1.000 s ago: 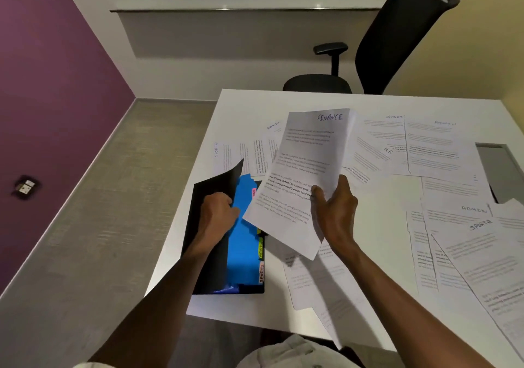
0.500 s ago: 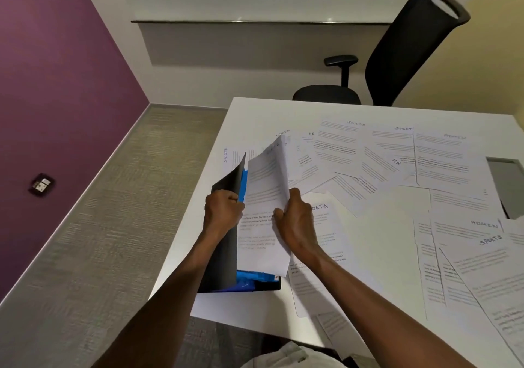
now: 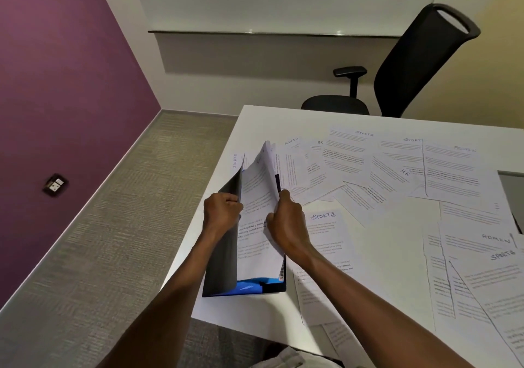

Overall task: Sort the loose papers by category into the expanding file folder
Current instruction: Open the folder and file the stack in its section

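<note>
The black expanding file folder (image 3: 224, 260) with blue dividers lies near the white table's left edge. My left hand (image 3: 221, 211) grips its front cover and holds it up and open. A printed white sheet (image 3: 259, 226) stands inside the folder's mouth, tilted, with its lower edge down among the blue dividers. My right hand (image 3: 286, 223) pinches the sheet's right edge. Several loose papers headed SPORTS, ADMIN and HR lie spread over the table; one SPORTS sheet (image 3: 329, 234) lies just right of my right wrist.
The white table (image 3: 255, 118) ends close to the left of the folder, with carpet floor below. A black office chair (image 3: 419, 64) stands at the far side. More papers (image 3: 482, 277) overlap at the right. A grey inset panel (image 3: 513, 189) sits at the table's right edge.
The FINANCE sheet, held flat above the table a second ago, has swung left and gone down into the open folder. My left hand kept the cover lifted.
</note>
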